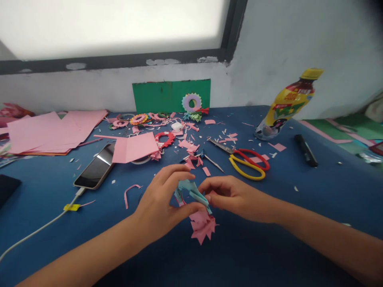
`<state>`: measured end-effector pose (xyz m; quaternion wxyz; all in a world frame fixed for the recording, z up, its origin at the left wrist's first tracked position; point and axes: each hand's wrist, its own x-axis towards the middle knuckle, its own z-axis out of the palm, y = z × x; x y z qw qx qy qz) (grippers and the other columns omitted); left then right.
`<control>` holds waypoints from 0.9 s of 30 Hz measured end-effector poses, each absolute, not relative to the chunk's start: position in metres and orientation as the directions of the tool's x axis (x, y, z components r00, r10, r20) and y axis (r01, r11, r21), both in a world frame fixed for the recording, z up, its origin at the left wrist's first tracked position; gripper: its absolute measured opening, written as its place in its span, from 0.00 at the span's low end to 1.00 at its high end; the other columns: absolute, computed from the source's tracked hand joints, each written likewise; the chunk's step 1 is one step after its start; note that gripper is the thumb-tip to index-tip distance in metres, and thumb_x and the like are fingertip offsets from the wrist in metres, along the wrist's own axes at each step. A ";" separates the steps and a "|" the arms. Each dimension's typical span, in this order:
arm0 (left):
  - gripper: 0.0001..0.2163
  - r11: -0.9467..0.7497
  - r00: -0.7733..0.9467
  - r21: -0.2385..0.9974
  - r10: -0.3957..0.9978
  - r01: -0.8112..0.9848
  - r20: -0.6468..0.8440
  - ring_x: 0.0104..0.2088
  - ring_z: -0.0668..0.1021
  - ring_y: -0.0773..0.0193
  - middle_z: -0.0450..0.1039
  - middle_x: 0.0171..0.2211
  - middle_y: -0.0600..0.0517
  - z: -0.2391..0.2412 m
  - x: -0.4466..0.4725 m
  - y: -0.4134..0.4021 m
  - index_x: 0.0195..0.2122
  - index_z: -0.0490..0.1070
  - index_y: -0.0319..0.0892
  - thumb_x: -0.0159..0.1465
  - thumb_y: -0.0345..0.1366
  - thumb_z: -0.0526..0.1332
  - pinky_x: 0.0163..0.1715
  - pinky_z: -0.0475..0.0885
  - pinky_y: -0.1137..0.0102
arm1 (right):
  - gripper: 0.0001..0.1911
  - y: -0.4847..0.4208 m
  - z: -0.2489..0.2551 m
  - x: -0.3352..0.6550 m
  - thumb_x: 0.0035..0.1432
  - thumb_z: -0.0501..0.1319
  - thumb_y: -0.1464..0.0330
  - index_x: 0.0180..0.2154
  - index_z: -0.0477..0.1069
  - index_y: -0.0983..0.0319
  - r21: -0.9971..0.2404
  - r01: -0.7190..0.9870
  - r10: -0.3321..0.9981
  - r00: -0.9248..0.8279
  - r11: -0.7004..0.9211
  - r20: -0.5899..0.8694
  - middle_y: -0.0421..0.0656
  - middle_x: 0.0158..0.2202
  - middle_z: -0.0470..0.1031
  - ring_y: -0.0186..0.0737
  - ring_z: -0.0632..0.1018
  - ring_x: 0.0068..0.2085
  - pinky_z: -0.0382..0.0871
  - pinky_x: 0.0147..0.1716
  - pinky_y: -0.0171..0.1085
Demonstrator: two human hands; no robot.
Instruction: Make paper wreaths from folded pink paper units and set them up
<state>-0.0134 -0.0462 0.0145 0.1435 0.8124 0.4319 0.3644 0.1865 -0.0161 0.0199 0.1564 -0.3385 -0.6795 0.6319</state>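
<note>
Between my hands is a folded paper ring (202, 225), pale blue on its upper part and pink with pointed tips below. My left hand (167, 199) grips it from the left, thumb across the front and fingers curled behind. At its right edge, my right hand (236, 197) pinches the blue folds between thumb and fingers. The right fingertips partly cover that edge. Beyond the hands lie scissors (248, 161) with one red and one yellow handle. A red paper ring (165, 139) rests near a folded pink sheet (136, 147).
A charging phone (96, 167) lies at left, near stacked pink sheets (56, 131). Paper scraps (188, 145) litter the middle. A yellow-labelled bottle (287, 103) and a black marker (305, 150) are at right. A green board (161, 95) leans on the wall.
</note>
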 end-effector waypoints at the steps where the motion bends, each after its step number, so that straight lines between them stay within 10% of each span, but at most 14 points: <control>1: 0.18 -0.579 0.381 0.551 0.813 0.601 0.439 0.45 0.72 0.56 0.70 0.43 0.45 0.014 -0.014 -0.044 0.43 0.66 0.44 0.53 0.42 0.65 0.45 0.66 0.62 | 0.10 -0.016 0.020 0.187 0.58 0.55 0.63 0.37 0.68 0.62 -0.965 0.263 0.659 -0.721 -0.026 -0.214 0.37 0.25 0.64 0.30 0.65 0.26 0.58 0.25 0.31; 13: 0.18 -0.272 0.354 0.826 0.930 0.494 0.095 0.39 0.75 0.61 0.71 0.38 0.51 0.015 -0.016 -0.040 0.46 0.66 0.45 0.54 0.34 0.63 0.38 0.70 0.69 | 0.14 -0.002 0.021 0.188 0.51 0.61 0.58 0.36 0.72 0.60 -0.949 0.256 0.929 -0.362 0.184 0.082 0.43 0.36 0.75 0.40 0.74 0.37 0.67 0.40 0.41; 27: 0.09 -0.334 0.302 0.798 0.932 0.502 0.200 0.27 0.75 0.68 0.72 0.31 0.53 0.020 -0.015 -0.043 0.40 0.70 0.45 0.58 0.31 0.57 0.25 0.71 0.76 | 0.09 -0.018 0.036 0.178 0.52 0.62 0.63 0.36 0.74 0.59 -0.932 0.193 0.904 -0.366 0.307 0.222 0.42 0.37 0.76 0.39 0.77 0.37 0.73 0.38 0.38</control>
